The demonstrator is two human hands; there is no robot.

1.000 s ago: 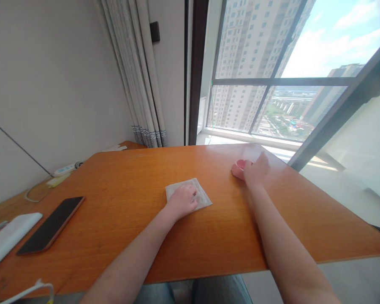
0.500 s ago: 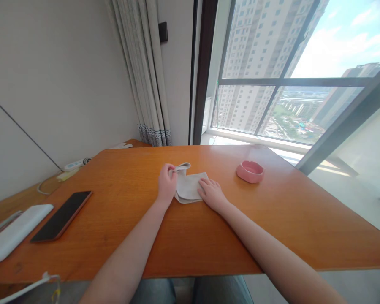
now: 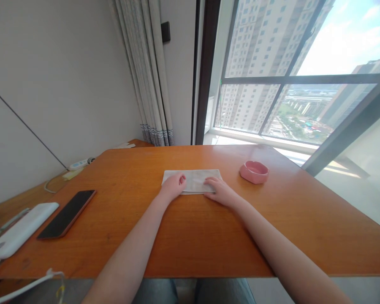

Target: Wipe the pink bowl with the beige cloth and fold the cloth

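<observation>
Pale folded cloth [image 3: 196, 179] now lies on the counter [image 3: 205, 236] as a wider strip than before, apparently one fold opened, with your right hand [image 3: 221, 192] resting loosely on it and your left hand [image 3: 173, 186] curled there, its grip unclear.

Both forearms [image 3: 136, 238] extend forward, the left hand [image 3: 173, 186] loosely curled, the right hand [image 3: 221, 192] lower-palmed, fingers [image 3: 211, 181] slightly spread.

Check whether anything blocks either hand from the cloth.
Nothing visible does: the left hand and right hand both reach over the near edge of the cloth. The pink dish sits apart, right of it; the phone lies off to the left.
</observation>
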